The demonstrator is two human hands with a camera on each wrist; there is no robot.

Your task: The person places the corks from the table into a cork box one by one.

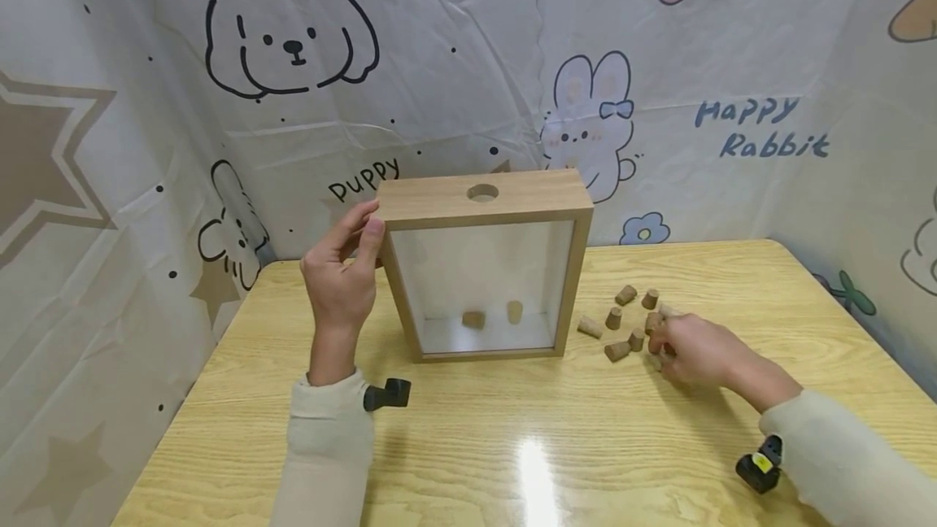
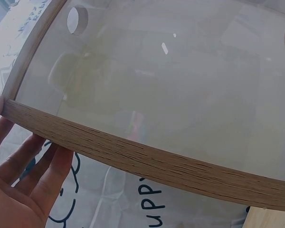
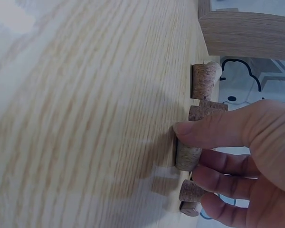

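A shallow wooden frame box [image 1: 417, 203] with a clear front stands upright on the table, a round hole [image 1: 483, 193] in its top. Two cork stoppers [image 1: 473, 320] are inside, near the bottom. My left hand [image 1: 340, 275] grips the box's upper left corner, thumb at the front edge and fingers along the side. To the right of the box, my right hand [image 1: 699, 352] is down at a group of loose corks [image 1: 613, 318]. In the right wrist view its thumb and fingers pinch one cork [image 3: 186, 159] that lies on the table; the thumb covers part of it.
Several corks, some standing and some lying, are scattered between the box and my right hand, such as the lying cork [image 1: 590, 327] nearest the box. Behind the wood-grain table [image 1: 454, 446] hangs a printed cloth [image 1: 454, 104], close to the box's back.
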